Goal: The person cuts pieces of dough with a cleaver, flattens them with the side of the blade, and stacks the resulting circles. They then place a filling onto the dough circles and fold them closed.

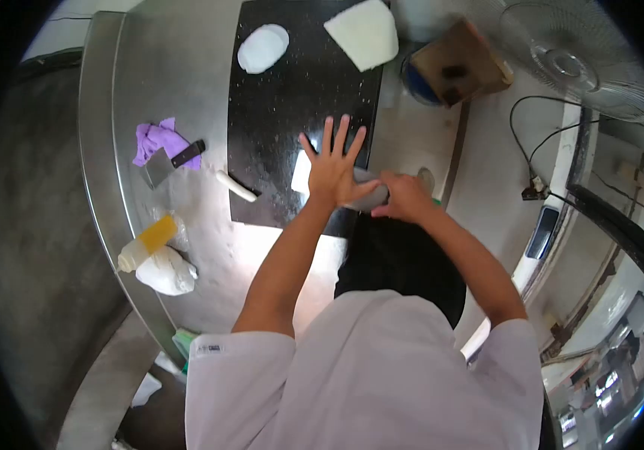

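My left hand point(331, 172) is spread with its fingers apart above the lower right part of a black board point(292, 112). Beside its palm, my right hand point(406, 196) is wrapped round a grey, rounded object point(369, 191) at the board's right edge. On the board lie a white oval piece point(263, 49) at the upper left and a larger pale slab point(365, 34) at the upper right. A short white stick point(236, 186) rests across the board's lower left edge.
On the metal table point(179, 67), a purple cloth point(158, 141) lies by a black-handled scraper point(188, 154). Below are a bottle of yellow liquid point(149, 241) and a white bag point(166, 271). To the right are a cardboard box point(460, 64), a fan point(562, 64) and cables.
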`<state>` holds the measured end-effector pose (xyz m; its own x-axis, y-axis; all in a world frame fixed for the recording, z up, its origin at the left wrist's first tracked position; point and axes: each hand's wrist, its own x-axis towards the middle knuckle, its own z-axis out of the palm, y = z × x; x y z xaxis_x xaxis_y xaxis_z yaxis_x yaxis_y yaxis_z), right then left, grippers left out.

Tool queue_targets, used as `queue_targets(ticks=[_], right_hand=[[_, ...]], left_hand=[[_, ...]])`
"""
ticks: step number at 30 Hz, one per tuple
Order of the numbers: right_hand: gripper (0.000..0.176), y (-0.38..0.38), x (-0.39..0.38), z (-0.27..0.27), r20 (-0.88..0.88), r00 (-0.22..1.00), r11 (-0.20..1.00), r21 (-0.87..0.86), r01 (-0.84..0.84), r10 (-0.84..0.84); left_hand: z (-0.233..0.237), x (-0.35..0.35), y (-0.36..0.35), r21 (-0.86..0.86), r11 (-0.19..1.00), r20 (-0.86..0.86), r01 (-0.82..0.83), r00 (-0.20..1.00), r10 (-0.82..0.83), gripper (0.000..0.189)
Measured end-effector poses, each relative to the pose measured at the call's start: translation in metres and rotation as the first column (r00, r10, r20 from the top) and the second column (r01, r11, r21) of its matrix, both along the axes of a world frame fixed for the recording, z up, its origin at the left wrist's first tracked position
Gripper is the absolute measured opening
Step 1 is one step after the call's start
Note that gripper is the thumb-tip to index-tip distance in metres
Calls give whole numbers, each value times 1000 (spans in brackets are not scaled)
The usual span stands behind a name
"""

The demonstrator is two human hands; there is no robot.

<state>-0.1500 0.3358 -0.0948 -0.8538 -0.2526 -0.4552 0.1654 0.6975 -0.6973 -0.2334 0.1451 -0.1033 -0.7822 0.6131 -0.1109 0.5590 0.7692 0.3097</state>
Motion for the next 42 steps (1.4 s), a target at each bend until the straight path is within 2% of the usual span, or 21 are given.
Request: queue_targets(ticks=[5,7,9,11,12,14,18,19,21,24,25,27,29,32,33,34,36,38,39,41,42], right_hand=[[70,17,-31,-2,-105,992,994,88,-58,67],[69,23,-60,4,-136,985,990,108,-96,110],[69,18,-73,16,-176,974,985,122,-123,143],[73,12,-74,26,-34,990,985,114,-129,134],[77,14,-57,14,-62,983,985,37,-169,171],[76,12,-12,0,-65,991,992,28,-119,121],[77,28,-26,0,-50,996,996,68,-65,68],[77,34,-41,3,-57,996,995,76,-57,61],[76,39,-61,8,-221,958,976,158,-151,184],[78,38,-92,-4,-189,951,968,109,-226,243],[78,34,-80,-2,-187,953,969,104,-223,239],[82,32,-56,5,-26,977,973,94,-210,214],[85,37,-41,-6,-13,985,984,53,-169,170],[76,47,-45,-13,-74,982,985,33,-171,173],[76,55,-60,-19,-77,985,988,35,-149,151],[76,56,-72,-23,-173,968,984,34,-176,179],[76,54,-86,-11,-273,940,979,44,-199,204],[79,49,-103,12,-144,948,956,122,-268,285],[79,46,-97,15,-158,948,958,128,-258,277],[80,35,-58,9,-52,976,977,54,-208,211],[84,37,-45,0,-77,970,972,46,-230,233]], left_hand=[[-2,-39,20,-18,1000,-77,25,997,-26,114],[-3,-55,19,37,999,-176,-38,983,44,113],[-3,-73,15,105,992,-168,-64,982,81,117],[-5,-69,8,76,997,-130,15,992,-5,118],[-5,-59,4,29,996,-81,84,993,-82,119],[4,-29,3,-78,974,59,211,977,-207,117],[5,-45,21,-83,965,29,248,969,-246,114],[4,-52,24,-70,975,-21,210,977,-212,114],[3,-55,27,-46,983,-62,176,982,-179,114],[-1,-72,21,70,996,-134,47,990,-37,115],[-3,-63,16,66,997,-131,50,991,-41,115],[-6,-55,15,38,985,-98,167,982,-162,116],[-6,-39,19,-43,974,-20,224,974,-225,111],[-4,-40,22,-61,973,-9,223,975,-224,109],[-8,-49,28,-15,988,-104,157,982,-157,108],[-10,-54,32,39,995,-191,91,978,-82,108],[-10,-67,32,29,998,-221,49,974,-41,109],[-9,-78,25,75,996,-188,51,982,-37,111],[-7,-76,24,76,995,-203,61,978,-45,111],[-7,-51,15,-70,983,-132,171,975,-179,112],[-3,-41,20,-105,977,-84,185,977,-195,113]])
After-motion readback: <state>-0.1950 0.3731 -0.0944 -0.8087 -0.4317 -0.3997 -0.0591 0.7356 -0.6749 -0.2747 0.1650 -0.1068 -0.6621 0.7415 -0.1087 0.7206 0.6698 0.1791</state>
